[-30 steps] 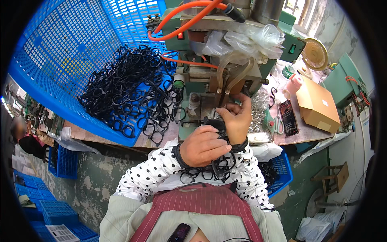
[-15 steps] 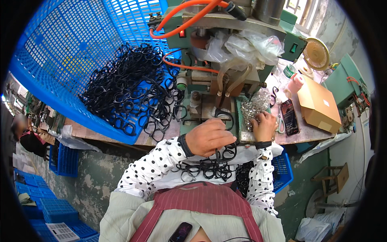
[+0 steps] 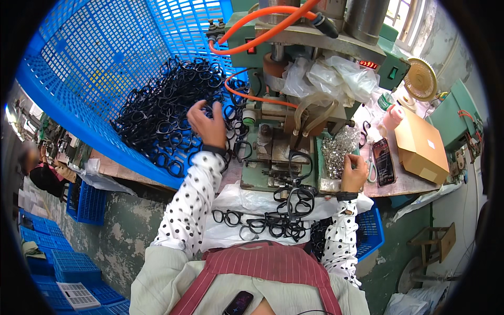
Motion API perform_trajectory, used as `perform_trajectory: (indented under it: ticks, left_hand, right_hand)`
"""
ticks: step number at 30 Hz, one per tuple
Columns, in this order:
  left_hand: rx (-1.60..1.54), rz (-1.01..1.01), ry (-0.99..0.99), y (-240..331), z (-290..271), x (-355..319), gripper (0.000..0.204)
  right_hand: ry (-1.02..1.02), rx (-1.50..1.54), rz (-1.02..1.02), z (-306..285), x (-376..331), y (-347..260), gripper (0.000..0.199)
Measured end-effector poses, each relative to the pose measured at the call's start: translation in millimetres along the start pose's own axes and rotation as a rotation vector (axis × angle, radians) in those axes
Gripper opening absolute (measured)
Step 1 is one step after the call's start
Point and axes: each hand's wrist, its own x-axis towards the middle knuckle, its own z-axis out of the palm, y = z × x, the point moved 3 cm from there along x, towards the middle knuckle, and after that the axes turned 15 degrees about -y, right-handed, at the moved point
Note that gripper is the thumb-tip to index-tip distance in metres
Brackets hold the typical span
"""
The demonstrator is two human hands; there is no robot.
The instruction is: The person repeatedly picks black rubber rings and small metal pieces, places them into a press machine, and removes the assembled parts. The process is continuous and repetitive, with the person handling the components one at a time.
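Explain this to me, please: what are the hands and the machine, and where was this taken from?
No robot here: these are a person's bare hands, seen from a camera worn on the head, looking down. The left hand looks open, beside a heap of black glasses frames in a blue basket. The right hand is at a tray of small shiny bits; whether it holds one, I can't tell. Ahead stands a green machine. A phone and cardboard box rest on the table.
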Motion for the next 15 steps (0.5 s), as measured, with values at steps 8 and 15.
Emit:
perform_trajectory:
  ticks: [8, 15]
  left_hand:
    - [0.313, -0.621, -0.316, -87.9, 26.6, 26.8, 0.051]
    - [-0.514, -0.124, -0.246, -40.8, 2.0, -5.7, 0.025]
  right_hand:
    - [0.038, -0.113, -0.117, 0.4, -1.6, -4.5, 0.012]
    - [0.021, -0.118, -0.169, -2.2, -2.8, -7.9, 0.017]
